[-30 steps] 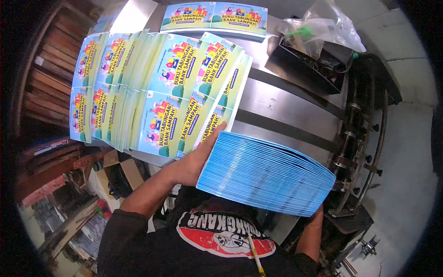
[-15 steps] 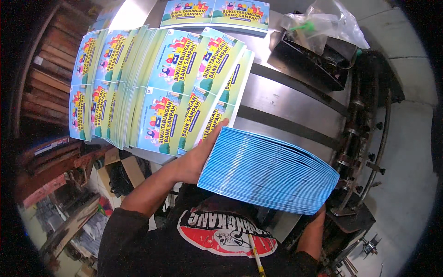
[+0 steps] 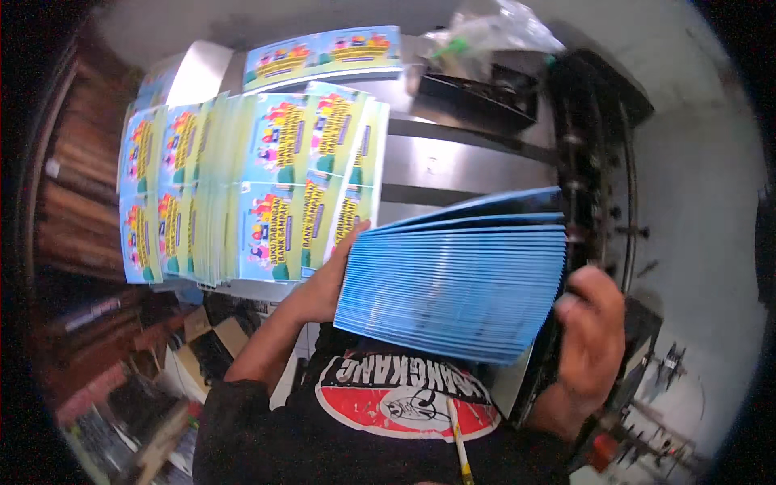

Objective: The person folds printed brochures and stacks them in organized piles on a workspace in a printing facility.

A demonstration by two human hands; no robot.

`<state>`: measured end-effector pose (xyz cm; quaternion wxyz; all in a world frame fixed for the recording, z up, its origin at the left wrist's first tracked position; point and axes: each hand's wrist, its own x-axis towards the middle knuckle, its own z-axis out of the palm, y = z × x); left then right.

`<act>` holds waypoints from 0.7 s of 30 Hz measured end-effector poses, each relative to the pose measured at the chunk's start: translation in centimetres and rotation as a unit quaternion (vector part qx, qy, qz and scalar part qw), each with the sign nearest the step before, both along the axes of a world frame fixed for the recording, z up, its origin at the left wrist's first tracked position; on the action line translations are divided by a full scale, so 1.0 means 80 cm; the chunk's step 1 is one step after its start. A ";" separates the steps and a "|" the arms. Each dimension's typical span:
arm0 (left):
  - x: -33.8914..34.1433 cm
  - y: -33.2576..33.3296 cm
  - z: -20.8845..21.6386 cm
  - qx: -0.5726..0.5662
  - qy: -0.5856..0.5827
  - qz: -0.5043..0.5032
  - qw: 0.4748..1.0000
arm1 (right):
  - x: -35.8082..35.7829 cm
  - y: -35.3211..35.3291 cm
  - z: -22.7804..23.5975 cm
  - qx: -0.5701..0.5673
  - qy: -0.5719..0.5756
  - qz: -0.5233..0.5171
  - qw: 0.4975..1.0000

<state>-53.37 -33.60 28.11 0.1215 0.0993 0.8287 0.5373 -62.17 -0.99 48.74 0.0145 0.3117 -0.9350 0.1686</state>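
A thick stack of blue-edged booklets [image 3: 453, 283] is held up in front of my chest, its layered edges facing me. My left hand [image 3: 333, 279] is closed on the left end of the stack. At the right end the topmost booklets lift and fan apart, with a dark gap below them. My right hand [image 3: 594, 331] is off the stack, just beside its right edge, fingers loosely curled and somewhat blurred; nothing shows in it. Beyond my left hand, printed covers [image 3: 271, 202] with colourful cartoon figures lie in overlapping rows on the metal table [image 3: 469, 166].
Another printed stack [image 3: 323, 61] lies at the back of the table. A black tray [image 3: 477, 105] with a clear plastic bag [image 3: 501, 32] stands at the back right. Machine bars [image 3: 574, 145] run along the right. An open cardboard box [image 3: 218, 347] sits low left.
My right hand has let go of the stack's lower right end and moved up beside it. The stack's right end has risen, and its top booklets have spread apart. My left hand keeps its hold.
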 end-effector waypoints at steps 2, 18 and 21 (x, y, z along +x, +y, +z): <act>-0.011 0.002 -0.006 -0.003 -0.005 0.011 1.000 | 0.013 -0.058 0.056 -0.080 0.045 0.219 0.971; -0.004 0.002 0.006 0.083 -0.005 0.028 0.996 | -0.054 -0.129 -0.108 0.047 -0.038 0.172 0.983; -0.011 0.000 0.012 0.087 -0.015 0.027 0.996 | -0.063 -0.136 -0.114 -0.051 -0.008 0.171 0.984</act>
